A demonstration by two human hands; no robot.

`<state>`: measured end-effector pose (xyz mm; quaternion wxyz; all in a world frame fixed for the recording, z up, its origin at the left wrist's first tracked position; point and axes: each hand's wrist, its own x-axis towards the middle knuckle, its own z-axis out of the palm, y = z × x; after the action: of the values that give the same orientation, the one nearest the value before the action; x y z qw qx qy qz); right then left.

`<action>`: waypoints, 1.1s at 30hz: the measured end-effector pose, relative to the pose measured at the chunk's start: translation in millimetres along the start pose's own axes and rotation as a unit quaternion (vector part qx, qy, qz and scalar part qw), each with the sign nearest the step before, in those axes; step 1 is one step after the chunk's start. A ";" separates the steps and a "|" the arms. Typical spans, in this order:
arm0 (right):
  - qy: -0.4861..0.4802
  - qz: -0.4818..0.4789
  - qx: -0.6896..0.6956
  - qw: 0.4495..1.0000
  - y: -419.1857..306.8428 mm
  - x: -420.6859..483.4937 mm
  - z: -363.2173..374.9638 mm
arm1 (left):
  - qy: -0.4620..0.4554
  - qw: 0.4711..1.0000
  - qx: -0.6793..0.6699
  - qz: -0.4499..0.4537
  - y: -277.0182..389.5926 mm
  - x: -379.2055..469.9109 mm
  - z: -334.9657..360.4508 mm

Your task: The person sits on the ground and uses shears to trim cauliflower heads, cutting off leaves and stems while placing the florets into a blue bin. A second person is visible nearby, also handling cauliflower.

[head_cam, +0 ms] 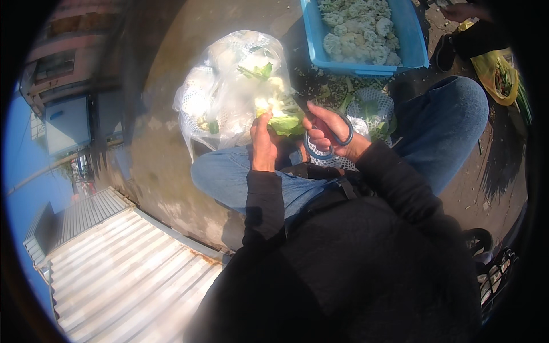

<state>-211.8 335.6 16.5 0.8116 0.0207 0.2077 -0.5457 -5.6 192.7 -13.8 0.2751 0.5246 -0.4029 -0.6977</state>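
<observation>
My left hand (263, 141) grips a piece of cauliflower (285, 120) with pale florets and light green leaves. In my right hand (328, 130) is a pair of scissors (350, 133) with dark, blue-grey handle loops. The dark blades point up and left, close beside the cauliflower; whether they touch it cannot be told. Just beyond my hands sits a clear plastic bag (223, 85) holding cauliflower in white foam netting, washed out by glare. Loose white foam nets (373, 103) and leaf trimmings (379, 128) lie by my right hand.
A blue plastic tub (364, 68) of cut cauliflower florets (358, 32) stands ahead. Small scraps (321, 81) litter the ground before it. At the upper right are another person's hand (461, 12) and shoe (445, 53), with a yellow plastic bag of green vegetables (499, 81) nearby.
</observation>
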 end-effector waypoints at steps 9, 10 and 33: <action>0.027 -0.036 0.067 0.997 -11.6 -6.1 -10.2 | 0.033 0.997 -0.032 -0.060 5.5 -6.9 -0.5; 0.060 -0.032 0.010 0.998 -10.5 -6.6 -8.7 | 0.042 0.998 -0.030 -0.046 5.2 -7.2 -0.8; 0.185 -0.067 -0.613 0.765 -51.1 -35.8 47.9 | 0.040 0.892 0.243 0.380 46.4 2.1 54.6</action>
<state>-253.8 333.9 83.1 0.5588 -0.3952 0.6448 -0.3403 -60.1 181.6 31.5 0.3986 0.4096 -0.7172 -0.3987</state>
